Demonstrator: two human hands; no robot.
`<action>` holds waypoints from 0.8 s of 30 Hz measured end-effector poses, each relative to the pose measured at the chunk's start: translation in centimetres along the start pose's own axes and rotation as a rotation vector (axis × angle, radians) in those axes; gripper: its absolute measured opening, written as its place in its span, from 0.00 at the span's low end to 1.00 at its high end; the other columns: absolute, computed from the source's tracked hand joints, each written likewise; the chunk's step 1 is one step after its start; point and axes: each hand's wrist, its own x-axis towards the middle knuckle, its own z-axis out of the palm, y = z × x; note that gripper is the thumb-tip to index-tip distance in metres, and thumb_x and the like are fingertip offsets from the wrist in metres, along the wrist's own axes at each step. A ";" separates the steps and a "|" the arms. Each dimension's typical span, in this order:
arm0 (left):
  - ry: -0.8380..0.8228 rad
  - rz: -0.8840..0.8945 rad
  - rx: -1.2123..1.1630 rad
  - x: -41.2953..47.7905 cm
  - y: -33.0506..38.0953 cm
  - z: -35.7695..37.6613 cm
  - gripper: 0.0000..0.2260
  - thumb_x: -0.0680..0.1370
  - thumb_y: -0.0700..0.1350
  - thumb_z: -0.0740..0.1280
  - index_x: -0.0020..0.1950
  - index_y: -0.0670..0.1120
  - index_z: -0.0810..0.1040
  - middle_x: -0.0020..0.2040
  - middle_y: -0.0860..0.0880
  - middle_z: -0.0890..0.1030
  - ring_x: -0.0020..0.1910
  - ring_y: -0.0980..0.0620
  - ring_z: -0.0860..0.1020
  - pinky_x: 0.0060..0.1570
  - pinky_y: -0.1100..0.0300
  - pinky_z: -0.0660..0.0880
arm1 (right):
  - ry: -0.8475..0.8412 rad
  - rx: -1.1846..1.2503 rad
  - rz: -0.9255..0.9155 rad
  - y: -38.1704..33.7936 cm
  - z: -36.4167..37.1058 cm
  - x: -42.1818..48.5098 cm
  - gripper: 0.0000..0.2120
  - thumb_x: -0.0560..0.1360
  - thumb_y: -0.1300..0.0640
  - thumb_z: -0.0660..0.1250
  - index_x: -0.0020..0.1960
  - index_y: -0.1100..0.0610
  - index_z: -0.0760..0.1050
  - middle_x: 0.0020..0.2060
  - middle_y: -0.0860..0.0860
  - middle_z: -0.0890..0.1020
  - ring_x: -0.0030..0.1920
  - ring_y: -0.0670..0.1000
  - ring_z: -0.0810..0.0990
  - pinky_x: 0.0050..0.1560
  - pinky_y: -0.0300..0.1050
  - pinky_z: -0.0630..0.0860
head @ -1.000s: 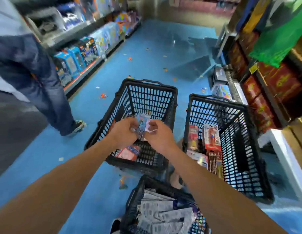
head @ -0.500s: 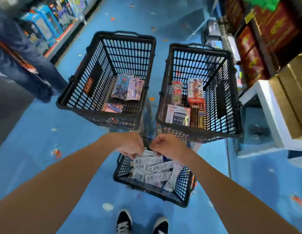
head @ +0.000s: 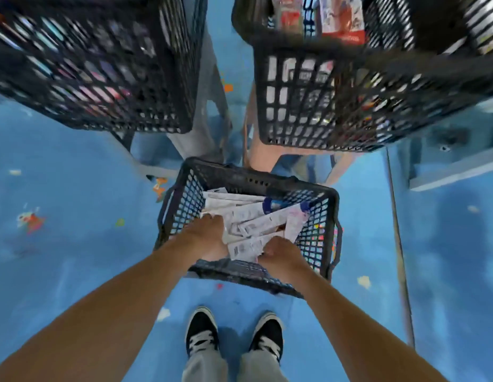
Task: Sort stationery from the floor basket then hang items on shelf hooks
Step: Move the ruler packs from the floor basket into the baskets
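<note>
Blue floor [head: 74, 175]. Our left grip [head: 208, 237] and right grip [head: 282, 253] sit among white barcoded stationery packets [head: 248, 213] in the black lattice plastic basket [head: 240, 176] beneath them, probably gathering some to sort. Fingers buried; we cannot tell closure.

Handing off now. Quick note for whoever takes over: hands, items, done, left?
Left hand and right hand: both down among the white packets in the floor basket; whether they grip any is hidden.
Done: some packs already sit in the left raised basket and the right raised basket.
Left: sort the remaining packets, then hang items; hooks not in view.
</note>
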 end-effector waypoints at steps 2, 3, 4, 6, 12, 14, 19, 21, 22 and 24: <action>0.029 -0.003 0.040 2.5 -0.6 2.1 0.26 0.79 0.51 0.69 0.72 0.40 0.66 0.68 0.39 0.70 0.66 0.38 0.73 0.59 0.49 0.73 | 0.006 -0.032 0.014 0.9 2.2 2.6 0.07 0.76 0.52 0.68 0.46 0.55 0.72 0.46 0.51 0.76 0.52 0.56 0.78 0.39 0.41 0.67; 0.039 0.000 0.070 3.7 -1.0 3.1 0.27 0.79 0.52 0.70 0.71 0.40 0.66 0.68 0.39 0.69 0.66 0.38 0.72 0.61 0.49 0.73 | 0.007 -0.048 0.002 1.2 3.2 3.7 0.10 0.76 0.52 0.68 0.54 0.56 0.75 0.54 0.54 0.78 0.57 0.56 0.77 0.44 0.41 0.69; 0.056 0.006 0.089 5.0 -1.5 4.1 0.26 0.78 0.51 0.70 0.70 0.40 0.67 0.67 0.40 0.70 0.66 0.39 0.73 0.62 0.49 0.74 | 0.014 -0.062 -0.014 1.4 3.9 5.0 0.15 0.77 0.53 0.68 0.62 0.58 0.75 0.61 0.55 0.78 0.62 0.56 0.77 0.51 0.42 0.71; 0.098 0.027 0.107 8.0 -2.3 5.8 0.22 0.77 0.47 0.71 0.67 0.40 0.69 0.65 0.41 0.71 0.64 0.40 0.74 0.58 0.50 0.74 | 0.044 -0.072 -0.040 1.5 4.9 7.6 0.20 0.78 0.53 0.67 0.67 0.59 0.73 0.67 0.56 0.76 0.66 0.58 0.75 0.57 0.43 0.72; 0.248 0.078 0.168 17.7 -3.4 9.4 0.23 0.77 0.46 0.71 0.69 0.42 0.68 0.65 0.41 0.71 0.65 0.40 0.73 0.62 0.46 0.75 | 0.114 -0.274 -0.086 2.0 7.5 17.3 0.26 0.77 0.51 0.68 0.72 0.58 0.66 0.68 0.58 0.74 0.68 0.60 0.74 0.65 0.51 0.75; 0.256 0.113 0.200 20.9 -3.4 10.0 0.28 0.76 0.51 0.72 0.71 0.42 0.67 0.68 0.41 0.70 0.67 0.40 0.72 0.65 0.45 0.74 | 0.150 -0.384 -0.115 2.6 7.7 20.2 0.28 0.77 0.49 0.69 0.72 0.57 0.65 0.68 0.58 0.73 0.68 0.61 0.72 0.66 0.54 0.74; 0.320 0.148 0.428 25.9 -3.6 10.7 0.37 0.73 0.57 0.76 0.74 0.44 0.66 0.70 0.42 0.69 0.68 0.40 0.70 0.65 0.46 0.73 | 0.252 -0.725 -0.257 3.3 5.5 24.7 0.29 0.77 0.49 0.68 0.74 0.55 0.64 0.70 0.56 0.71 0.70 0.60 0.71 0.68 0.58 0.72; 0.331 0.149 0.533 26.6 -4.0 10.7 0.35 0.74 0.54 0.75 0.75 0.43 0.64 0.70 0.41 0.69 0.69 0.40 0.69 0.65 0.45 0.73 | 0.160 -0.843 -0.266 3.3 4.0 24.8 0.26 0.79 0.48 0.67 0.74 0.55 0.65 0.69 0.56 0.73 0.68 0.59 0.74 0.67 0.54 0.74; 0.324 0.147 0.566 26.9 -4.4 10.5 0.33 0.76 0.51 0.74 0.76 0.42 0.64 0.70 0.41 0.69 0.69 0.40 0.70 0.66 0.45 0.73 | 0.105 -0.888 -0.251 3.2 3.4 24.7 0.25 0.79 0.48 0.68 0.72 0.55 0.67 0.68 0.55 0.75 0.66 0.58 0.76 0.64 0.51 0.75; 0.280 0.147 0.585 27.1 -5.2 10.1 0.30 0.78 0.48 0.72 0.76 0.43 0.64 0.69 0.42 0.70 0.68 0.42 0.71 0.65 0.47 0.74 | 0.033 -0.977 -0.222 3.2 2.7 24.1 0.20 0.79 0.50 0.69 0.68 0.55 0.73 0.63 0.54 0.78 0.59 0.56 0.79 0.55 0.47 0.76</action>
